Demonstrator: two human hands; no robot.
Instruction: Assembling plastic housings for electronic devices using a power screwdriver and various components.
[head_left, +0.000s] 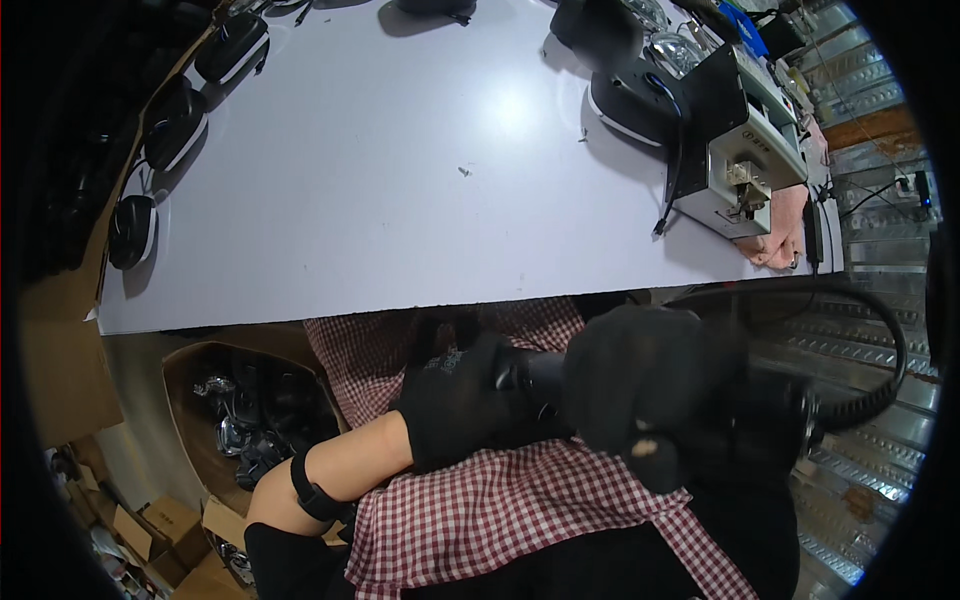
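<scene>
Both hands wear black gloves and sit below the table's front edge, over a red and white checked cloth [480,520] on the lap. My left hand [455,405] grips one end of a black rounded part [535,385]. My right hand [640,385] closes over its other end, and a fingertip shows through a hole in the glove. A thick black cable [893,365] curves from the right side around toward the hands. The part's shape is mostly hidden by the gloves. A black strap circles my left forearm [315,490].
A white table [400,180] fills the upper view. A white and black bench machine [750,150] stands at its right, on a pink cloth [785,235]. Several black and white housings [175,120] line the left edge. A cardboard box [250,410] of dark parts sits lower left.
</scene>
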